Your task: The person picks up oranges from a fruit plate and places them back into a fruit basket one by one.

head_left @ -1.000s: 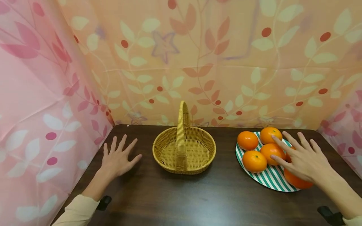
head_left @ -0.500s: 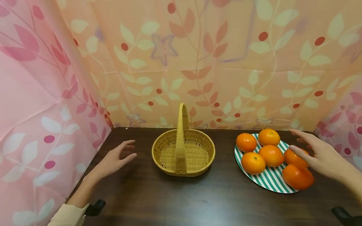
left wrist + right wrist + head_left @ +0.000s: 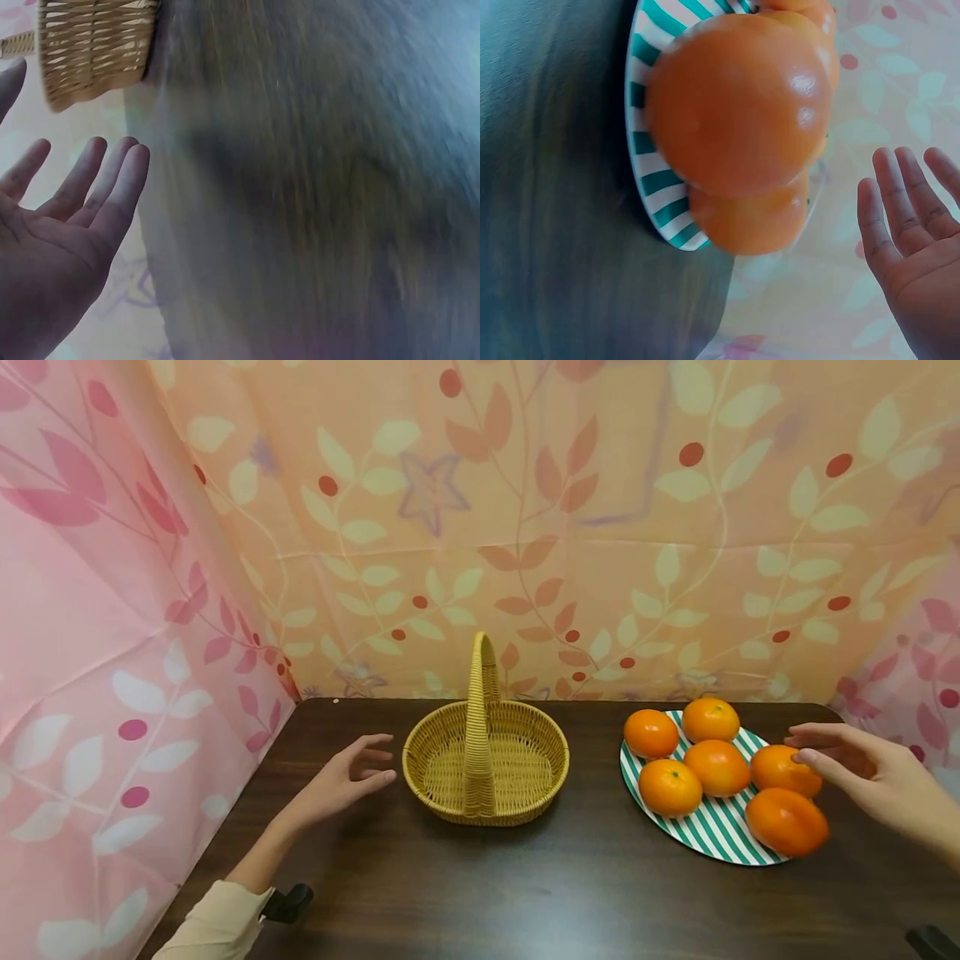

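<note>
A yellow woven basket (image 3: 528, 768) with a tall arched handle stands mid-table, with nothing in it. My left hand (image 3: 337, 789) hovers just left of its rim, fingers loosely bent and apart from it; the left wrist view shows the hand (image 3: 67, 247) below the basket's wall (image 3: 97, 52), holding nothing. On the right, several oranges (image 3: 670, 787) lie on a green-and-white striped plate (image 3: 712, 827). My right hand (image 3: 888, 781) is at the plate's right side, its thumb overlapping the rightmost orange (image 3: 780, 768) in the head view. In the right wrist view that hand (image 3: 922, 262) is apart from the fruit.
A dark wooden table (image 3: 525, 893) bears everything. Patterned floral cloth (image 3: 525, 527) hangs behind it, and pink cloth (image 3: 90, 652) closes the left side. Black wrist straps (image 3: 288, 903) sit on the forearms.
My left hand came off its spread, flat pose and moved right toward the basket. My right hand lifted from over the plate, turned sideways and shifted right. Basket and oranges stayed put.
</note>
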Demonstrator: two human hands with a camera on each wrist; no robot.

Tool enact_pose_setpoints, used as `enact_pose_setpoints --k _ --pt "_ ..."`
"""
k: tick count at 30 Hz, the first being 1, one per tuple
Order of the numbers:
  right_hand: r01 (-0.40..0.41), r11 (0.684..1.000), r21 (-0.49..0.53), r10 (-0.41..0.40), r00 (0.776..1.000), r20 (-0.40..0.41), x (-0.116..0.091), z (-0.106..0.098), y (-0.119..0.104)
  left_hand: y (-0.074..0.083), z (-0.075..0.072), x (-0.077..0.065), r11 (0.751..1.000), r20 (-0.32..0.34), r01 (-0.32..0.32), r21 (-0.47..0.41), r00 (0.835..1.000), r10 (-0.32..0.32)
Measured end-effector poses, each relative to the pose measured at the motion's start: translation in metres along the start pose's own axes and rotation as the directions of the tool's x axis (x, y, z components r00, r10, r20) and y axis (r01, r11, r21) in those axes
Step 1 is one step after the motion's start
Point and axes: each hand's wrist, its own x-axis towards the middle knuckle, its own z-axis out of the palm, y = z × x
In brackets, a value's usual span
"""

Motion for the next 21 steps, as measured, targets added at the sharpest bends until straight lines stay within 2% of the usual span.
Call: enact_pose_setpoints --k 7,16,21 --pt "-0.009 1.000 0.014 0.009 1.000 0.002 -0.012 -0.003 0.008 -0.001 0.010 0.011 0.997 0.024 0.022 -0.076 0.999 -0.020" --pt "-0.005 1.000 0.028 0.005 1.000 -0.014 -0.023 0.001 0.016 0.004 0.016 0.015 0.995 0.042 -0.082 -0.058 0.996 0.085" --pt "0.048 0.998 0.040 -0.047 0.999 -0.015 -0.029 0.005 0.022 0.004 0.017 0.017 0.994 0.042 -0.088 -0.059 0.995 0.091"
